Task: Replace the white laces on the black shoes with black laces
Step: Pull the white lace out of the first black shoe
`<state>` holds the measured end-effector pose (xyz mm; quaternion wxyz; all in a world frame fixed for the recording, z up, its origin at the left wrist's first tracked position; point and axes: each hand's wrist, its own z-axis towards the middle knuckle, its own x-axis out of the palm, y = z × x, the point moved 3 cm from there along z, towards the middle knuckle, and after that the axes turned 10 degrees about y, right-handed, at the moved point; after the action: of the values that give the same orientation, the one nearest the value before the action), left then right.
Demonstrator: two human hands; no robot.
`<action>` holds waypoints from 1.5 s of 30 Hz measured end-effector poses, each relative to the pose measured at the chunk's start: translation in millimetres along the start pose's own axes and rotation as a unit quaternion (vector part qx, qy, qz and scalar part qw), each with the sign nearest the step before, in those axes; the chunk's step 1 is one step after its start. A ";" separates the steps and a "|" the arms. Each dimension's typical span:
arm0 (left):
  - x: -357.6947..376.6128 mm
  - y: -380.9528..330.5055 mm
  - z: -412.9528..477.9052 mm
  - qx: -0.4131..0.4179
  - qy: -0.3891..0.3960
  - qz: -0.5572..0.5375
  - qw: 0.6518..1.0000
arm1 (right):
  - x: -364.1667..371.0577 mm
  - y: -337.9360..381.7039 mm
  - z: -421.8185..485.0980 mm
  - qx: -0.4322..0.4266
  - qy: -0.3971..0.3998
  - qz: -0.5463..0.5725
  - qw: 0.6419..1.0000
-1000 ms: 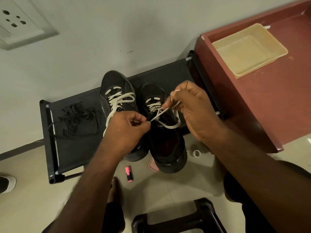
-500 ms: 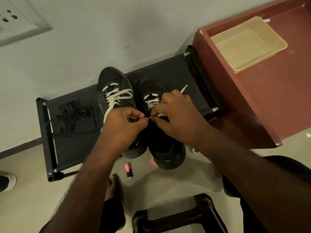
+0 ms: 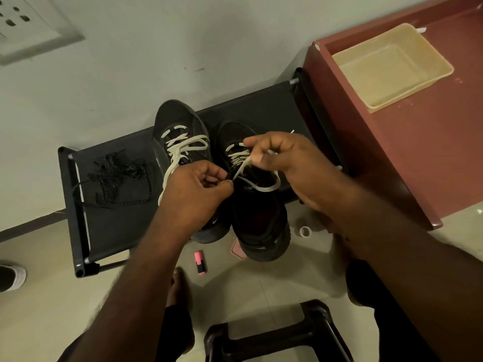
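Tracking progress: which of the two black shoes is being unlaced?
The right-hand shoe: the left hand and right hand pinch its loosened white lace. The other shoe, beside the black laces, has its lace fully criss-crossed.

Black shoes (image 3: 258,215), white laces (image 3: 183,147)

— Item one: what are we losing at the edges?
— Wall socket (image 3: 26,24) and stool (image 3: 261,335), both being cropped.
— Item two: hidden?
— We are noting the left hand (image 3: 193,194) covering the heel of the left shoe (image 3: 180,121), and the right shoe (image 3: 261,231) overlapping a pink object (image 3: 236,249).
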<state>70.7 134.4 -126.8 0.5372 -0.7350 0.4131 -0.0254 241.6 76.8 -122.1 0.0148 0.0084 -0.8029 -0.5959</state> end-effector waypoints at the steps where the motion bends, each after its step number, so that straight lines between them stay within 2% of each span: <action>1: 0.0 0.3 0.1 0.000 0.000 0.001 1.000 | -4.1 3.7 -0.5 -0.009 -0.012 0.107 0.994; 2: 0.2 0.4 0.2 0.001 0.001 0.000 1.000 | -9.5 5.0 -0.5 -0.022 -0.043 0.183 0.982; 3: 0.8 0.1 0.3 0.002 0.002 -0.002 1.000 | -15.3 4.6 -0.7 -0.031 -0.087 0.211 0.973; 4: 1.4 -0.5 0.2 0.004 0.005 -0.004 1.000 | -20.5 4.5 -1.2 -0.035 -0.139 0.179 0.973; 6: 4.2 -2.4 -0.3 0.013 0.009 0.003 1.000 | -26.8 1.5 -4.2 -0.027 -0.238 0.041 0.970; 7: 6.2 -3.2 -0.3 0.021 0.007 0.017 1.000 | -27.3 -0.9 -4.2 -0.022 -0.255 0.024 0.966; 8: 8.1 -3.5 -0.5 0.029 0.002 0.039 0.999 | -25.9 -1.9 -3.8 -0.023 -0.242 0.055 0.968; 10: 11.8 -4.6 -1.6 0.038 -0.016 0.086 0.995 | -21.0 -0.9 -0.9 -0.042 -0.168 0.118 0.978; 12: 14.6 -6.9 -2.9 0.043 -0.036 0.131 0.990 | -20.1 0.8 1.6 -0.068 -0.110 0.110 0.986; 15: 18.7 -14.1 -5.6 0.043 -0.054 0.205 0.976 | -15.2 5.6 -0.8 -0.057 -0.135 -0.032 0.989; 17: 22.2 -19.4 -5.9 0.041 -0.055 0.252 0.965 | -13.9 3.8 -6.2 -0.049 -0.184 -0.055 0.980; 19: 25.7 -22.7 -5.8 0.031 -0.055 0.284 0.957 | -14.4 -0.5 -9.9 -0.033 -0.195 -0.052 0.979; 23: 29.5 -29.9 -9.7 0.026 -0.060 0.324 0.944 | -11.4 -4.8 -12.5 0.023 -0.104 -0.164 0.981; 25: 31.1 -33.3 -15.2 0.042 -0.070 0.320 0.944 | -5.0 -6.8 -16.3 0.045 -0.054 -0.240 0.968; 28: 34.7 -32.4 -23.4 0.054 -0.079 0.284 0.954 | 0.0 -4.6 -22.8 0.050 -0.047 -0.372 0.925; 31: 42.7 -28.4 -30.8 0.061 -0.093 0.238 0.965 | 2.1 -3.4 -27.4 0.042 -0.046 -0.421 0.905; 36: 54.6 -17.5 -38.6 0.084 -0.093 0.252 0.960 | -7.1 -15.2 -31.6 0.053 -0.059 -0.294 0.952; 40: 64.5 -11.7 -39.0 0.101 -0.057 0.261 0.958 | -5.0 -22.0 -30.6 0.052 -0.016 -0.176 0.983; 42: 64.3 -8.5 -37.3 0.099 -0.054 0.249 0.962 | 1.0 -23.4 -30.2 0.052 0.006 -0.106 0.993; 45: 63.3 -4.9 -33.3 0.086 -0.052 0.223 0.970 | 6.8 -21.7 -28.1 0.042 0.006 -0.073 0.996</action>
<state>99.1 69.0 -134.5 0.6109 -0.5761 0.5343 0.0974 235.7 43.5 -134.6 -0.0242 0.0717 -0.8245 -0.5607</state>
